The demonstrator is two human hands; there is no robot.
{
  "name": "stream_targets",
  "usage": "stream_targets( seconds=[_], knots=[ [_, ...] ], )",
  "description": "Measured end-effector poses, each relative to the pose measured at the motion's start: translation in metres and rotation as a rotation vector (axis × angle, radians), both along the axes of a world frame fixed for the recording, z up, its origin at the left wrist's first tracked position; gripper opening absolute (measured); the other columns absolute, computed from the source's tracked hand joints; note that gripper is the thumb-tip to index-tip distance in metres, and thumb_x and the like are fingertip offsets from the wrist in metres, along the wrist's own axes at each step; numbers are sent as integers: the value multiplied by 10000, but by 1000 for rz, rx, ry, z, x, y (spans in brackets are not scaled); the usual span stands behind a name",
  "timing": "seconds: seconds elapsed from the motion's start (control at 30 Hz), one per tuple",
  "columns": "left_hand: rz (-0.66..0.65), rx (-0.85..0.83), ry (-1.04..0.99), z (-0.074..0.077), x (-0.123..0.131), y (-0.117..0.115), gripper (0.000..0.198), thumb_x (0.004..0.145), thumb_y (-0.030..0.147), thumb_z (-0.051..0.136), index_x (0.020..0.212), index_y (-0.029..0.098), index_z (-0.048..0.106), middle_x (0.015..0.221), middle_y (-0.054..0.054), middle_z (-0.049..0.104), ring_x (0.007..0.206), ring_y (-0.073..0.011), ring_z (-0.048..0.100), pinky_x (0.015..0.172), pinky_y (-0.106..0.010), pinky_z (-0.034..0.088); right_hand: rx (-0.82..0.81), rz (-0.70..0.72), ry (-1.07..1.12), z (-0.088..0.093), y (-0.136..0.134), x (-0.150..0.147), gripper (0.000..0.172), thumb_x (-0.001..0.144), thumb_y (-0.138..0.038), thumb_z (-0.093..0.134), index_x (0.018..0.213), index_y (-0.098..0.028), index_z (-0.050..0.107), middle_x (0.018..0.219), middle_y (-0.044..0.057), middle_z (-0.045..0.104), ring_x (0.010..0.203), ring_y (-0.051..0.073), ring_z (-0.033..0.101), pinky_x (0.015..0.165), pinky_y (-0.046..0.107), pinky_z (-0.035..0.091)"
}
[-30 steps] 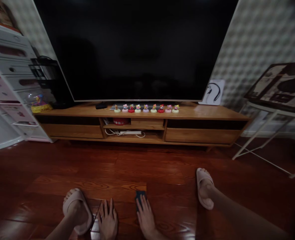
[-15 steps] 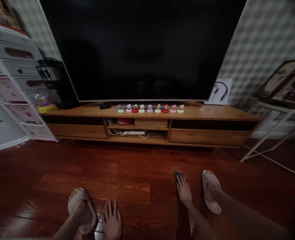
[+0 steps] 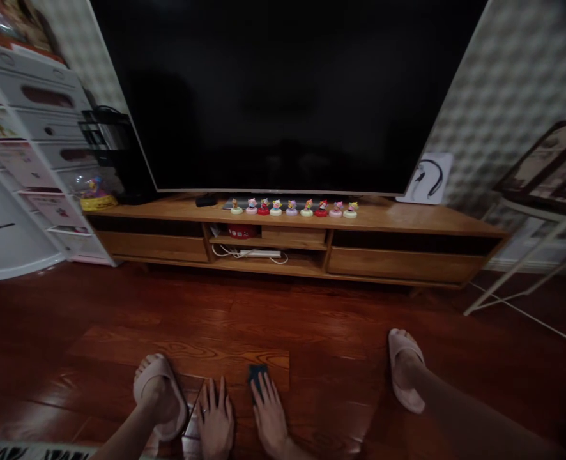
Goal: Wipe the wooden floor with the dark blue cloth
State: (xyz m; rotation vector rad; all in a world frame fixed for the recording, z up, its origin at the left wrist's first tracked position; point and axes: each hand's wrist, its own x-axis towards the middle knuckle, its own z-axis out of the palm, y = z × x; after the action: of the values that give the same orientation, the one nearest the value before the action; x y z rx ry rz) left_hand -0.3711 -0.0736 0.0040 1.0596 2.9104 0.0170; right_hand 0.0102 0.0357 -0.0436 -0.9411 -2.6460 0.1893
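My left hand (image 3: 214, 418) lies flat on the red wooden floor (image 3: 283, 319) beside my left foot in a pale slipper (image 3: 160, 396), fingers stretched out and holding nothing. My right hand (image 3: 267, 414) rests on the floor just to its right. Its fingers press flat on a small dark cloth (image 3: 257, 375), which shows only past the fingertips. My right foot in its slipper (image 3: 404, 367) is farther to the right.
A low wooden TV cabinet (image 3: 292, 239) stands ahead, with a row of small figurines (image 3: 292, 207) under a large dark screen (image 3: 283, 96). White shelves (image 3: 24, 160) stand at the left. A white-legged side table (image 3: 546, 211) is at the right.
My right hand slid the dark cloth out to the right near my right foot, then back left beside my left hand. My left hand stayed put.
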Motion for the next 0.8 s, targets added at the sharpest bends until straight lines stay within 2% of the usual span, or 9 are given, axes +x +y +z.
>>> stream_targets(
  seconds=[0.07,0.17,0.27,0.37,0.43,0.5,0.6,0.7,0.8],
  knots=[
    [-16,14,2,-1,1,1,379,597,435,648,947,289,643,1240,-109,638,1352,-506,341,1006,-684,290,12,60,1,-4,1,0,708,850,-467,530,1450,-688,225,1574,-315,192,1537,222,115,1167,558,328],
    [-42,52,-38,-3,3,2,343,625,425,634,943,298,649,1263,-102,635,1358,-506,342,997,-691,292,9,2,20,9,47,26,654,849,-480,529,1460,-623,345,1615,-265,176,1544,218,129,1198,504,284],
    [-75,176,-34,-6,2,2,330,647,440,614,949,310,647,1280,-79,626,1359,-491,354,987,-688,316,6,-118,41,29,116,77,626,881,-452,460,1496,-536,376,1646,-222,130,1551,224,98,1220,522,226],
    [-97,364,54,-7,-2,0,374,630,477,617,956,293,634,1288,-92,614,1355,-498,355,978,-695,339,68,-244,130,36,167,144,602,887,-424,434,1467,-578,394,1611,-290,117,1547,217,31,1211,533,240],
    [-64,453,120,-5,-5,-1,411,597,484,639,951,277,624,1268,-106,615,1345,-497,361,982,-687,349,132,-312,208,33,182,183,607,874,-433,430,1462,-583,396,1586,-325,99,1538,229,-23,1198,572,246],
    [-3,499,171,-2,-5,-1,416,572,472,653,933,268,614,1239,-111,619,1335,-490,372,977,-668,367,164,-335,241,27,182,202,626,862,-442,431,1472,-575,379,1572,-341,83,1527,239,-73,1192,612,227],
    [70,541,213,4,-1,1,384,568,443,644,910,272,607,1212,-110,625,1333,-490,378,953,-664,384,142,-288,207,19,161,186,642,852,-438,465,1457,-618,352,1544,-370,109,1516,220,-113,1198,604,212],
    [63,533,170,12,5,2,380,574,414,627,926,272,618,1204,-115,631,1341,-501,372,953,-684,369,81,-178,125,13,125,132,672,856,-434,498,1468,-637,306,1546,-355,148,1519,218,-98,1205,604,215],
    [26,477,69,18,7,2,403,561,389,617,948,277,623,1198,-110,633,1342,-504,371,972,-703,334,32,-51,56,3,75,71,713,861,-433,519,1479,-655,240,1556,-323,193,1525,233,-35,1190,638,255]
  ],
)
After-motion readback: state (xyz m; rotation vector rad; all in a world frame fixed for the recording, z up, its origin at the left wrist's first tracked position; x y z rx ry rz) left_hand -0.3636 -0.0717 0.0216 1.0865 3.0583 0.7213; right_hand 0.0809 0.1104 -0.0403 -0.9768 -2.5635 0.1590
